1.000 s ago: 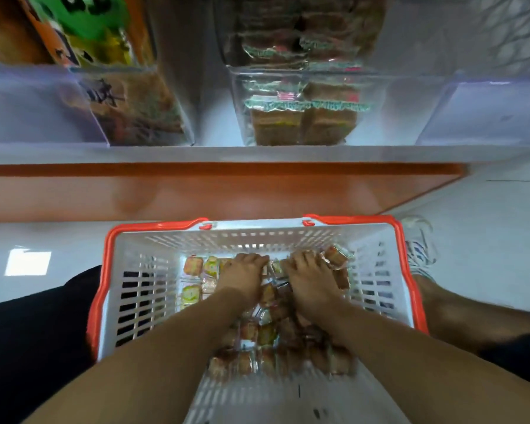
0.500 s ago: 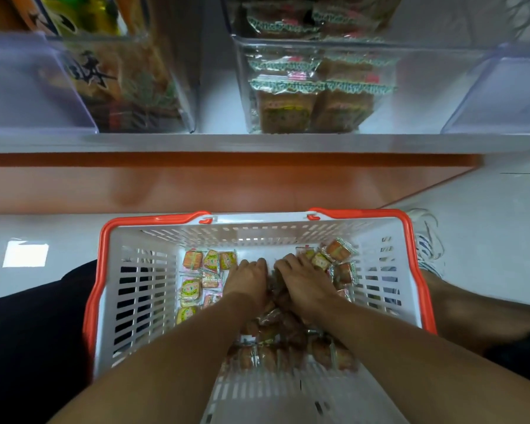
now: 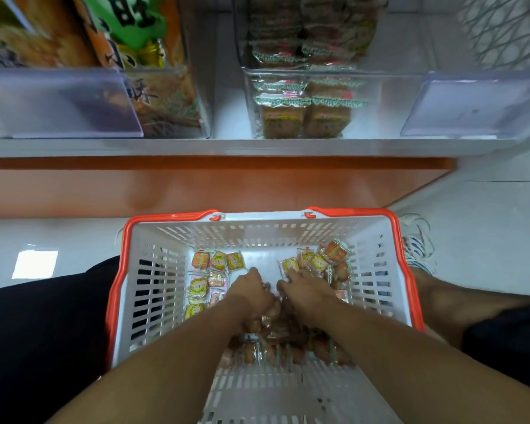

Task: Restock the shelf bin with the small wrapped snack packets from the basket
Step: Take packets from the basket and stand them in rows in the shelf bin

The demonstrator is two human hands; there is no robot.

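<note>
packets: small wrapped snack packets (image 3: 200, 285) lie loose on the floor of the basket (image 3: 153, 289); one cluster far-left, one far-right, a heap in the middle under both hands
basket: white slatted walls, orange rim, sits on the floor just below the shelf
shelf bin: clear shelf bin (image 3: 306, 102) above, centre, holds stacked brown packs with green-edged wrappers
neighbours: clear bin of large orange and green bags (image 3: 153, 87) to its left; angled clear flaps at both shelf ends
left hand: left hand (image 3: 251, 293) palm down in the heap, fingers curled round packets
right hand: right hand (image 3: 306, 293) just beside it, fingers curled into the same heap, gripping packets
obstruction: forearms cover most of the middle heap
surroundings: white tiled floor, orange shelf base, shoe (image 3: 418, 243) right of basket
</note>
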